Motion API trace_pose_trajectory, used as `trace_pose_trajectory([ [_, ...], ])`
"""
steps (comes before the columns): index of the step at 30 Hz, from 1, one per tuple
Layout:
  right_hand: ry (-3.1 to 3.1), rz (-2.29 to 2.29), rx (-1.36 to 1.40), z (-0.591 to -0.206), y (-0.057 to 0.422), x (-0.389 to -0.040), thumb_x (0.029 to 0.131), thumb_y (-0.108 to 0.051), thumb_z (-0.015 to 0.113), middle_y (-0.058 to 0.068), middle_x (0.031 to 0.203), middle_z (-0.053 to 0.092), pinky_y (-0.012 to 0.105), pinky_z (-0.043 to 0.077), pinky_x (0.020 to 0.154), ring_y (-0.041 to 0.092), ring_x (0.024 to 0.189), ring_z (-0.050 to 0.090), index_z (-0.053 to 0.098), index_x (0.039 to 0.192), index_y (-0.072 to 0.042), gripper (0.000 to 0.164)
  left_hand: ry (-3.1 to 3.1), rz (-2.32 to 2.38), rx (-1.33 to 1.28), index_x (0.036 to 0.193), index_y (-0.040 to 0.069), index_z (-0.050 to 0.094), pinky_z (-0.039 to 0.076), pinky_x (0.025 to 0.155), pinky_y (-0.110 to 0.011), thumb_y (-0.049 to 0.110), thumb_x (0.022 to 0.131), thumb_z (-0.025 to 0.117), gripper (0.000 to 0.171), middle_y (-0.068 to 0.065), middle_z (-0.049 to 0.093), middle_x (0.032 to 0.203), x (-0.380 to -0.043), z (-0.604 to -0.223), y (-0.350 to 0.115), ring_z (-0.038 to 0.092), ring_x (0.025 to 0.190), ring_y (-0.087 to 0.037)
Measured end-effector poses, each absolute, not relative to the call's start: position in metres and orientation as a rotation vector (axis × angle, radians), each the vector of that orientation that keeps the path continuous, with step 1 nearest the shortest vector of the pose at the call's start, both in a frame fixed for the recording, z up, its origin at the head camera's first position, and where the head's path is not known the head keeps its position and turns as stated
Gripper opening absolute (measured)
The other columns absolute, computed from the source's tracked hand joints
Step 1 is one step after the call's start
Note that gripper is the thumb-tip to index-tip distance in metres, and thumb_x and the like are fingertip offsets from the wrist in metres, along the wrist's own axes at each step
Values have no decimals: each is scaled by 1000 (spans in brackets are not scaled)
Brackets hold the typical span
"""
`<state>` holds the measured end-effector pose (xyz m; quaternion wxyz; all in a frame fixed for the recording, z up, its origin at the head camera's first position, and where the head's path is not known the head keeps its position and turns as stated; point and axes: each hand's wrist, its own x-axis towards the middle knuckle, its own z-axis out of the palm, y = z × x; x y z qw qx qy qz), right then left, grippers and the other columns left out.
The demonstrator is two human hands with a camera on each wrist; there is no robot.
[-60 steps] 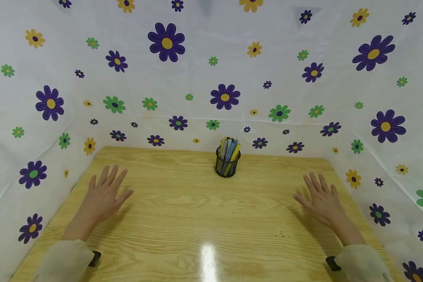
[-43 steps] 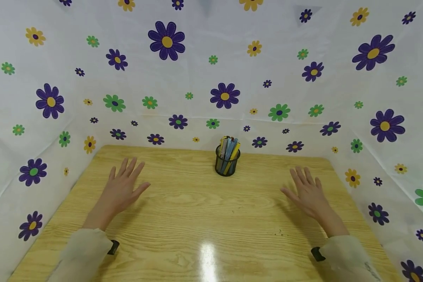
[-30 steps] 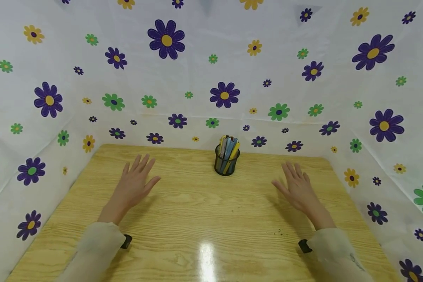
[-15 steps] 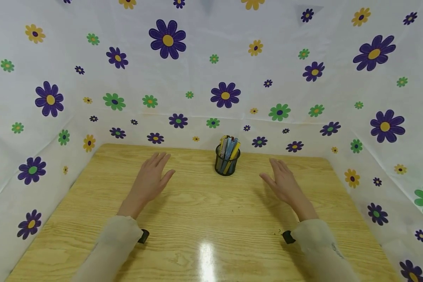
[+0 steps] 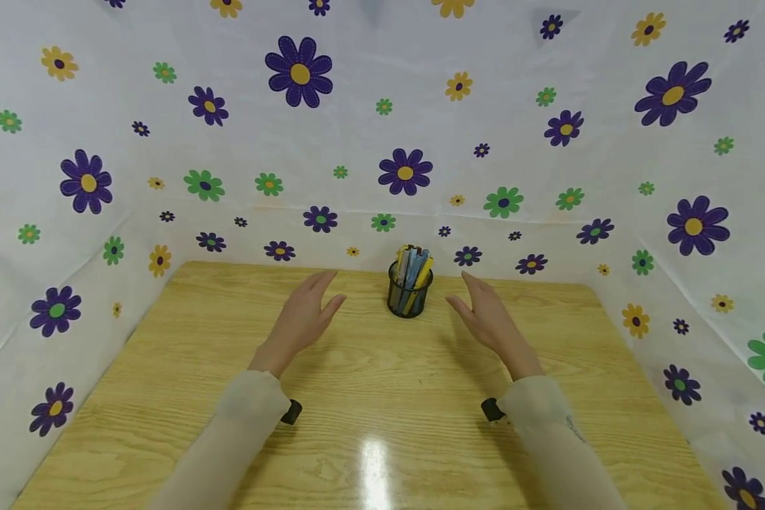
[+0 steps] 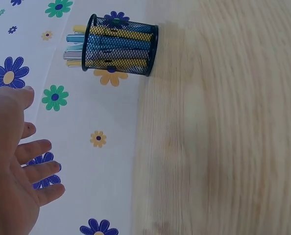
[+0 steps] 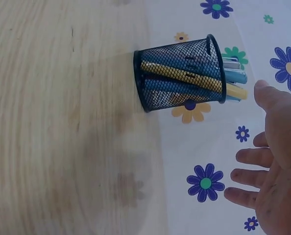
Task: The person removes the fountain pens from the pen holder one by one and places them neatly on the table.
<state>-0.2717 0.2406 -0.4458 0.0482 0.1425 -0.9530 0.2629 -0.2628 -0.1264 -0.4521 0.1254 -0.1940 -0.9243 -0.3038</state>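
Observation:
A black mesh pen holder [image 5: 408,297] stands upright near the back of the table, filled with several yellow, blue and grey pens [image 5: 414,265]. My left hand [image 5: 301,315] is in the air to the left of it, fingers extended and thumb apart, holding nothing. On the other side, my right hand [image 5: 487,315] mirrors that pose, also with nothing in it. Neither hand touches the holder. Both wrist views show the mesh cup, in the left wrist view [image 6: 120,45] and in the right wrist view [image 7: 181,73], with a palm facing it.
The wooden table [image 5: 370,382] has a glossy light reflection near its front edge. White cloth [image 5: 350,127] printed with purple, green and yellow flowers hangs behind the table and along both sides. A dark band [image 5: 291,412] shows at the left cuff, another dark band [image 5: 492,409] at the right.
Both hands have moved inward from the table's sides and slightly forward, closing on the pen holder from left and right. Their spread fingers have drawn together. The holder has stayed in place.

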Motion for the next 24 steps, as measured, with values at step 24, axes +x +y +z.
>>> trace_pose_trajectory([
  [24,-2803,1069,420,-452,204,-304,113,-37,43,25,157,42,57,34,118,43,143,41,32,158,5,63,-2645,-1525,-376,158,7,41,43,112,-54,35,111,51,56,-13,43,159,-311,-463,-48,48,139,-35],
])
